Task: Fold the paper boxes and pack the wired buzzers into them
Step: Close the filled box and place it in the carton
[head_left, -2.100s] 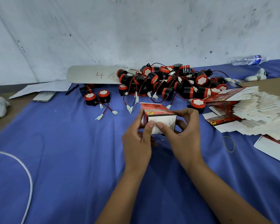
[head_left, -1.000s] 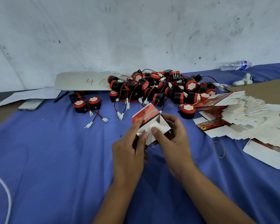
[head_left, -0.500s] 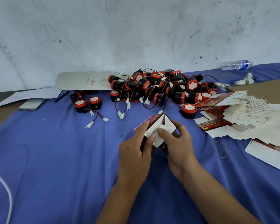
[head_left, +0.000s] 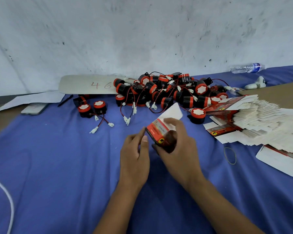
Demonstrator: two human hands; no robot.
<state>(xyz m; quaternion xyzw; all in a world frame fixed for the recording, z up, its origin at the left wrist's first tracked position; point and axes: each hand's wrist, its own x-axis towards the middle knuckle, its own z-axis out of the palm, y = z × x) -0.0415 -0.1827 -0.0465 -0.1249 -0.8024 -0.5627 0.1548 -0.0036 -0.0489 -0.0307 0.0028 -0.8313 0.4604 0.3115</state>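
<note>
Since before, box is turning red-side up; right grip clamping it, left grip loose, touching. Still folding; next a buzzer from 1 o'clock.

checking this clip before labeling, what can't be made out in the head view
- Inside of the red box: hidden by its walls and the right hand.
- Print on the box: blurred.
- White cable: cut off by the left edge.
- Buzzer pile: overlapping, cannot count.
</note>
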